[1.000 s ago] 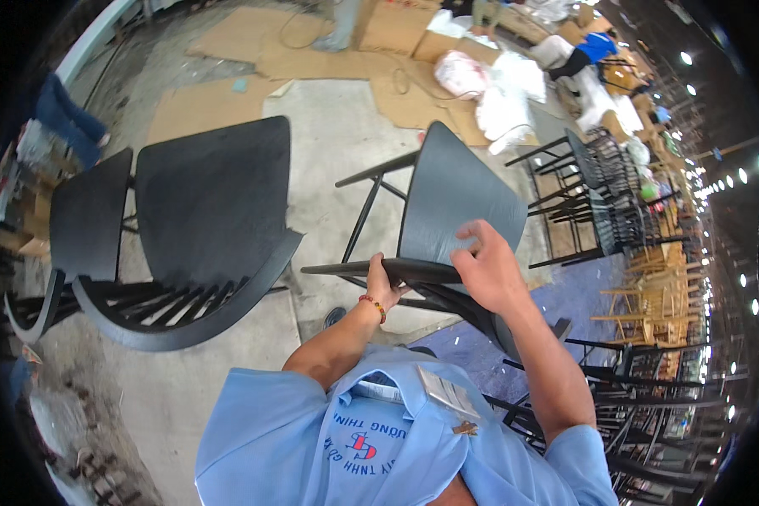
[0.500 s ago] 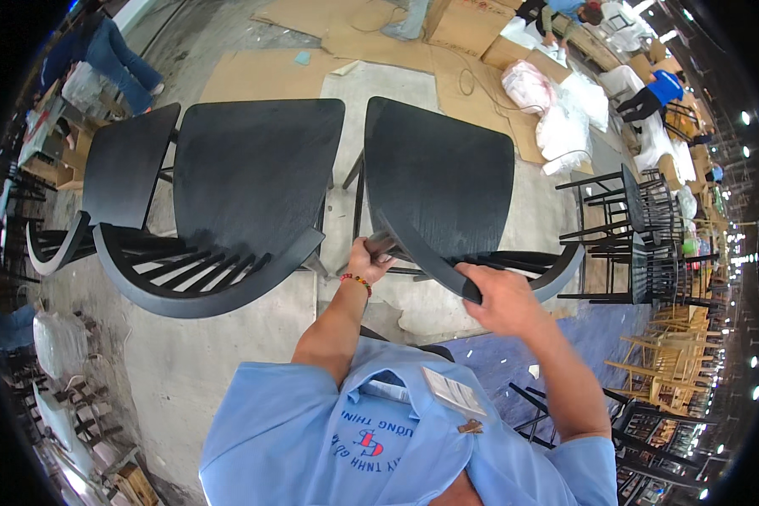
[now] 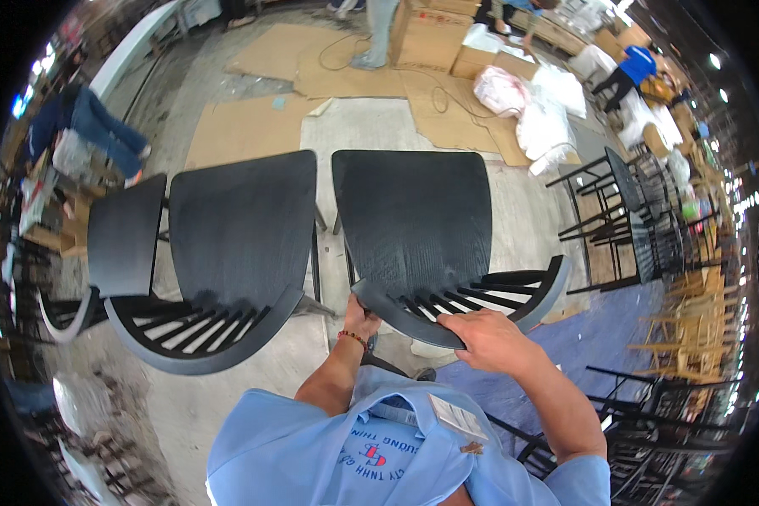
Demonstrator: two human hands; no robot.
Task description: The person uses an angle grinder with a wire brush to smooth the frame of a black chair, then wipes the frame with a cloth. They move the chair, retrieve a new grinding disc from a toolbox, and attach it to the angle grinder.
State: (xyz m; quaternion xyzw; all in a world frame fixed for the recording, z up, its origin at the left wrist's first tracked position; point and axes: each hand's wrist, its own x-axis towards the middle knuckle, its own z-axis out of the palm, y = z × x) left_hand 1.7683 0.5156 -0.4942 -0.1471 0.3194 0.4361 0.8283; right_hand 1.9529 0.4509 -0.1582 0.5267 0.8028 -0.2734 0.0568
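Directly ahead stands a black wooden chair [image 3: 413,215], its curved, spindled back toward me. My right hand [image 3: 485,339] is closed over the top rail of its back, right of the middle. At the rail's left end my left hand [image 3: 363,320], with a beaded bracelet at the wrist, is closed against the chair; its fingertips are partly hidden behind the rail. Just left is a second black chair [image 3: 244,223] of the same shape, close beside the first but apart from it. Farther left a third black chair [image 3: 126,240] shows in part.
Flattened cardboard [image 3: 354,72] and a thin cable lie on the floor beyond the chairs. White plastic wrapping [image 3: 544,126] is heaped at far right. Black chairs [image 3: 624,219] stand grouped on the right, near a blue floor covering [image 3: 557,337]. Several people work around the area.
The chair I hold has turned slightly and sits more squarely to me. All the chairs appear lower in view. My left hand remains at the rail's left end, my right hand on the rail.
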